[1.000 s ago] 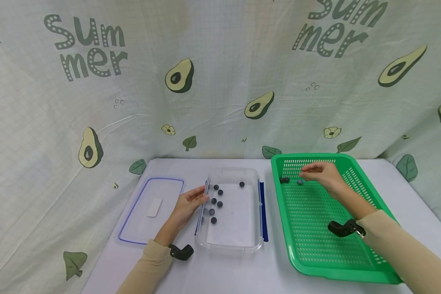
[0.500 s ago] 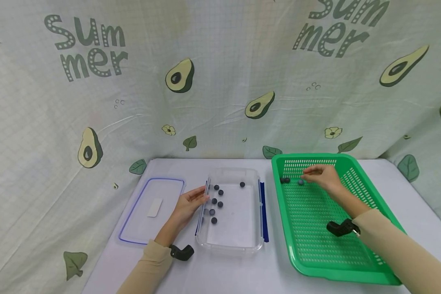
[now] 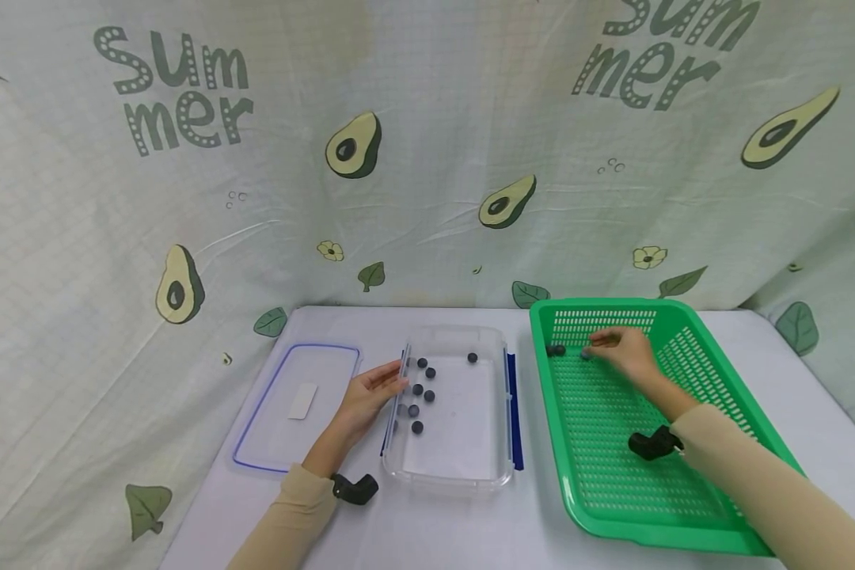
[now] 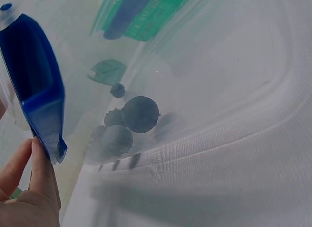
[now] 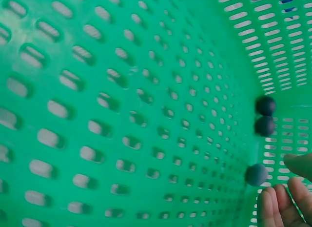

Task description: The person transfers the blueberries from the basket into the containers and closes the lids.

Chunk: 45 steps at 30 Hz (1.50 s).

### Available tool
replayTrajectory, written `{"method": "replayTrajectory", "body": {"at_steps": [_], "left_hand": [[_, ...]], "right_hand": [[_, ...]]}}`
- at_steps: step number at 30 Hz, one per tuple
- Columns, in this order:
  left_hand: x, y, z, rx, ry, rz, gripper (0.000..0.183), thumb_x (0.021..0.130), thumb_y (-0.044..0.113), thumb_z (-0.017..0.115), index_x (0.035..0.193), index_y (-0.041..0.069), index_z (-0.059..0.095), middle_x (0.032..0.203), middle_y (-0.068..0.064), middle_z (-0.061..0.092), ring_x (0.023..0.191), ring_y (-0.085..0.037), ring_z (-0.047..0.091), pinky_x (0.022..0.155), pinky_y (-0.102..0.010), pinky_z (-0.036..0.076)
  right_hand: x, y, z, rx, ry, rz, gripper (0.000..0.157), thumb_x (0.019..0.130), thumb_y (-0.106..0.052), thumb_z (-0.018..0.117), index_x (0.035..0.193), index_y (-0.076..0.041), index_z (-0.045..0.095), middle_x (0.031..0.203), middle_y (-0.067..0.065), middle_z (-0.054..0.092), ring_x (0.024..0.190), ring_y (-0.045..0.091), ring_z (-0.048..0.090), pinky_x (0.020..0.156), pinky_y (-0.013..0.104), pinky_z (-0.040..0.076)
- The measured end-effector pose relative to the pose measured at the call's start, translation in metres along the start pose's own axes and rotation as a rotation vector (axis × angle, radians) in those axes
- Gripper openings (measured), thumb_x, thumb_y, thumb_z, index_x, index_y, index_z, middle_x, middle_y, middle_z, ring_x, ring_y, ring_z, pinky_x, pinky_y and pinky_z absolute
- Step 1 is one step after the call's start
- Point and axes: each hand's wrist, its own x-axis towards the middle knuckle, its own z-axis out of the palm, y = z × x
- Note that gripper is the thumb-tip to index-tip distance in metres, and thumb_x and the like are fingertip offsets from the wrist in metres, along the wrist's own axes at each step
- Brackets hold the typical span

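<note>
My right hand (image 3: 625, 354) is inside the green basket (image 3: 566, 483), by its far wall. Its fingertips are beside a lone blueberry (image 5: 256, 175); thumb and fingers stay apart, with nothing held between them. Two darker blueberries (image 5: 265, 115) lie together in the basket's far left corner. My left hand (image 3: 365, 398) rests against the left side of the clear plastic container (image 3: 463, 480), its fairly straight fingers touching the blue latch (image 4: 41, 100). Inside that container are several blueberries (image 3: 430, 396), mostly along the left wall, and a single blueberry (image 3: 473, 358) towards the back.
A clear lid (image 3: 271, 396) with a blue seal lies left of the container, a white label (image 3: 302, 401) on it. Another blue latch (image 3: 515, 412) hangs on the container's right side. Behind the white table (image 3: 427, 530) hangs a printed cloth (image 3: 420, 158).
My right hand has lowered slightly in the basket towards the lone blueberry. My left hand stays at the container's side.
</note>
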Motion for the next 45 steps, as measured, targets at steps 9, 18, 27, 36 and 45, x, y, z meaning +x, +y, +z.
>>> {"method": "replayTrajectory", "body": {"at_steps": [9,18,27,36,45], "left_hand": [[0.002,-0.001,0.001,-0.008,-0.002,0.012,0.050,0.089,0.003,0.073,0.135,-0.006,0.056,0.134,-0.021,0.058,0.110,-0.015,0.060,0.093,-0.021,0.050],[0.002,-0.002,0.000,0.002,-0.002,0.020,0.052,0.090,0.005,0.074,0.136,-0.008,0.054,0.136,-0.025,0.056,0.111,-0.015,0.060,0.093,-0.020,0.050],[0.001,0.000,0.000,-0.015,0.021,0.013,0.049,0.089,0.001,0.073,0.135,-0.007,0.056,0.133,-0.021,0.058,0.110,-0.016,0.060,0.093,-0.021,0.051],[0.002,-0.003,-0.003,0.000,0.006,0.013,0.051,0.089,0.004,0.074,0.135,-0.007,0.055,0.134,-0.024,0.057,0.109,-0.015,0.061,0.093,-0.020,0.050],[0.001,-0.003,-0.001,0.008,0.007,0.010,0.050,0.090,0.003,0.073,0.135,-0.007,0.055,0.133,-0.022,0.058,0.109,-0.015,0.060,0.093,-0.020,0.050]], "right_hand": [[-0.003,0.013,0.010,0.028,0.022,0.022,0.032,0.088,-0.011,0.077,0.109,0.012,0.068,0.102,0.026,0.070,0.081,0.017,0.066,0.064,0.021,0.053],[-0.003,0.017,0.016,0.035,0.073,0.011,0.031,0.085,-0.009,0.080,0.106,0.012,0.069,0.096,0.024,0.071,0.074,0.008,0.062,0.060,0.018,0.051],[-0.003,0.017,0.019,0.024,0.078,-0.033,0.028,0.084,-0.003,0.079,0.105,0.013,0.069,0.094,0.024,0.071,0.071,0.003,0.060,0.060,0.016,0.051],[-0.003,0.013,0.019,0.015,0.057,-0.047,0.025,0.082,-0.001,0.080,0.099,0.013,0.070,0.085,0.019,0.071,0.068,0.005,0.059,0.059,0.017,0.049],[-0.002,0.009,0.012,0.007,0.039,-0.042,0.025,0.082,-0.001,0.080,0.100,0.013,0.070,0.090,0.024,0.070,0.074,0.019,0.066,0.060,0.019,0.051]]}}
